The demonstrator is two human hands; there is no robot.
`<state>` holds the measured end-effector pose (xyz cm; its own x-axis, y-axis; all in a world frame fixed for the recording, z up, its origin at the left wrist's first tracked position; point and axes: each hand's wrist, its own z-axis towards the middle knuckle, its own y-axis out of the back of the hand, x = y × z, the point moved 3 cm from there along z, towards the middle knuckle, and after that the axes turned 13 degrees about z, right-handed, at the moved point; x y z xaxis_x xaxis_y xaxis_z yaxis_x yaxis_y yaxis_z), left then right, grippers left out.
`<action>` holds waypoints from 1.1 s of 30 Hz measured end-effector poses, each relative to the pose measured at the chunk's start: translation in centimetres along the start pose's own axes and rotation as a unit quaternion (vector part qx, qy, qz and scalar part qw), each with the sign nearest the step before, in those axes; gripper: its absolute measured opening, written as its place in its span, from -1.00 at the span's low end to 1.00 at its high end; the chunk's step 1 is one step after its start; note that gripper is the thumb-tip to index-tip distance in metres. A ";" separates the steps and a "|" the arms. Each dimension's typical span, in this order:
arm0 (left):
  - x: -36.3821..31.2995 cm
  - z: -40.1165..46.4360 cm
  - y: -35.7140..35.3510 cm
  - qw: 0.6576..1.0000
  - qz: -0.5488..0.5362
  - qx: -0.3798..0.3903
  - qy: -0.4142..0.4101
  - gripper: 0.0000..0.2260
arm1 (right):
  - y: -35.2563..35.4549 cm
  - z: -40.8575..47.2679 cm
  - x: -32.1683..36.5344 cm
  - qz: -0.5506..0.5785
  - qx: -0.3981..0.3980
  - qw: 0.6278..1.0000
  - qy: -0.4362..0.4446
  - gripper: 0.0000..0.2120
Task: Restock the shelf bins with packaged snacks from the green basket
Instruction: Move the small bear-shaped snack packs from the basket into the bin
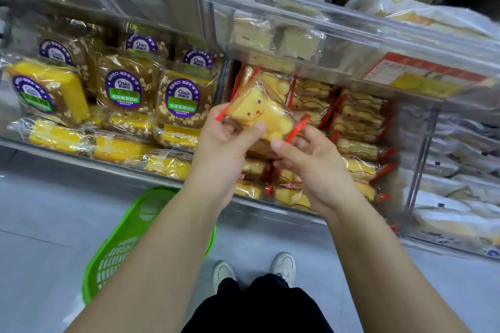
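A clear packet with red edges holding a yellow bear-faced cake (259, 112) is held up in front of the middle shelf bin (319, 213). My left hand (230, 138) grips its lower left side, thumb across the front. At the packet's lower right red edge my right hand (305, 154) pinches it. The bin behind holds several like packets (354, 127), stacked and upright. The green basket (121, 246) stands on the floor at lower left, partly hidden by my left forearm; its contents do not show.
The left bin holds brown and yellow cakes with purple round labels (124, 89). White packets (460, 192) fill the right bin. A clear upper shelf with a red and yellow price tag (422, 78) overhangs. My shoes (254, 270) stand on grey floor.
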<state>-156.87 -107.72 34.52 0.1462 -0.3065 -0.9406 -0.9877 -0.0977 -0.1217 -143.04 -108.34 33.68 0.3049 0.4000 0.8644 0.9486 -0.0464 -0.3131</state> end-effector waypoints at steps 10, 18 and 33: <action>-2.7 1.3 1.3 0.777 0.575 -0.137 -0.214 -0.64 | 0.1 5.0 2.0 -0.276 -0.112 0.948 0.112 -0.77; -2.5 2.1 1.0 0.715 0.652 -0.111 -0.225 -0.56 | -0.1 6.5 1.5 -0.311 -0.160 0.923 0.160 -0.77; -1.7 1.1 1.5 0.778 0.595 -0.048 -0.196 -0.57 | 0.7 5.6 1.4 -0.252 -0.135 0.949 0.130 -0.68</action>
<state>-158.67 -106.35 35.55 -0.9151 0.0766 -0.3958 -0.3995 -0.0405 0.9158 -142.48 -102.68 32.43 -0.2153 0.1953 0.9568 0.9562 -0.1566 0.2472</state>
